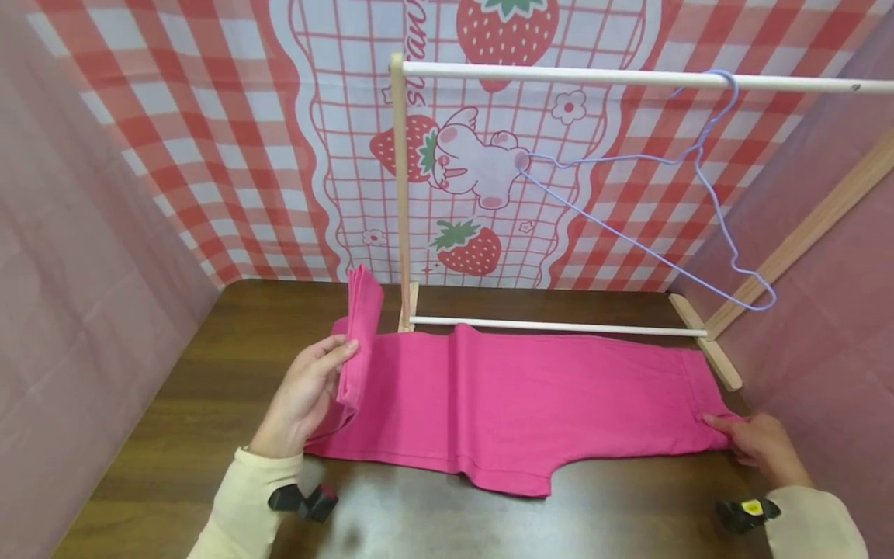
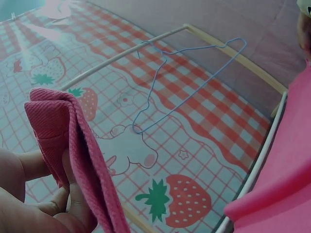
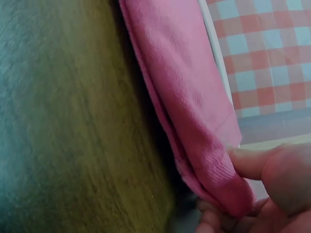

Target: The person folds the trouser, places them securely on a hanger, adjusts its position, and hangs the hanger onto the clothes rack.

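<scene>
A pair of pink trousers (image 1: 517,396) lies folded lengthwise across the brown table, with the legs toward the left and the waist at the right. My left hand (image 1: 310,388) pinches the leg ends, lifted upright and folded back above the rest; the left wrist view shows their layered hem (image 2: 53,116) between thumb and fingers. At the waist corner, my right hand (image 1: 764,446) pinches the cloth; in the right wrist view its thumb (image 3: 252,162) lies on top and the fingers curl beneath. A raised crease crosses the middle of the trousers.
Behind the trousers stands a rack with a wooden post (image 1: 400,194) and a white top rail (image 1: 559,74). A lilac wire hanger (image 1: 615,233) hangs from the rail. A strawberry-print checked cloth (image 1: 258,171) covers the back; pink curtains flank both sides.
</scene>
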`<action>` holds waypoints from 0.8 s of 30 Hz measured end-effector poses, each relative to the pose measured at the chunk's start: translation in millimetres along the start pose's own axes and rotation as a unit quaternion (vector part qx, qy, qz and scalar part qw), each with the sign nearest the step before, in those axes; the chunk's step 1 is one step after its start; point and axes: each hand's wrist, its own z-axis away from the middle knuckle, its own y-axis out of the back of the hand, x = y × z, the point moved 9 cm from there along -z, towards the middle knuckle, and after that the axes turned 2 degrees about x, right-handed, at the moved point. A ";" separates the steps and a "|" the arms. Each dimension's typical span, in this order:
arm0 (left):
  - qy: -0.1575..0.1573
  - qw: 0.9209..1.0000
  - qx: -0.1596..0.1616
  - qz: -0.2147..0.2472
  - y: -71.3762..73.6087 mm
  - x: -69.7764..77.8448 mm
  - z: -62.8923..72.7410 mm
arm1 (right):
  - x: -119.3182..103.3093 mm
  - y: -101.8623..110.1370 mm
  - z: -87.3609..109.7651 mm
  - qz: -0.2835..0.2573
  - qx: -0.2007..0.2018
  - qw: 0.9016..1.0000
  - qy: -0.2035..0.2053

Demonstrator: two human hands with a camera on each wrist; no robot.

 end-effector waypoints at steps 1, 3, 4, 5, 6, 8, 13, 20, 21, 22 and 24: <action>-0.002 1.000 0.000 -0.001 -0.9 1.5 -0.4 | 0.9 2.8 0.8 0.018 0.011 1.000 -0.005; -0.007 1.000 0.002 -0.002 -1.5 4.7 -1.1 | 3.4 9.0 2.8 0.064 0.035 0.997 -0.016; -0.008 1.000 0.005 0.000 -1.0 6.1 -1.3 | 4.0 12.2 4.1 0.089 0.046 0.995 -0.017; -0.008 1.000 0.008 0.000 -0.3 7.5 -1.5 | 5.1 15.0 5.1 0.108 0.055 0.992 -0.021; -0.010 1.000 0.010 0.000 0.7 8.7 -1.3 | 6.5 17.7 6.0 0.121 0.064 0.990 -0.025; -0.009 1.000 0.013 0.001 2.8 10.2 -1.2 | 9.1 22.0 7.8 0.136 0.082 0.987 -0.032; -0.008 1.000 0.009 0.010 6.0 10.5 -0.8 | 10.0 27.4 11.9 0.130 0.119 0.983 -0.047; -0.009 1.000 0.011 0.002 10.2 13.9 0.1 | 11.3 26.8 14.1 0.123 0.115 0.985 -0.023; -0.011 1.000 0.012 -0.002 11.6 15.7 0.2 | 12.8 26.1 13.4 0.118 0.111 0.987 -0.023; -0.013 1.000 0.012 -0.005 12.8 17.7 0.3 | 14.5 25.3 12.8 0.113 0.106 0.988 -0.027; -0.018 1.000 0.010 -0.009 14.5 21.6 0.5 | 15.8 24.4 11.4 0.110 0.100 0.989 -0.024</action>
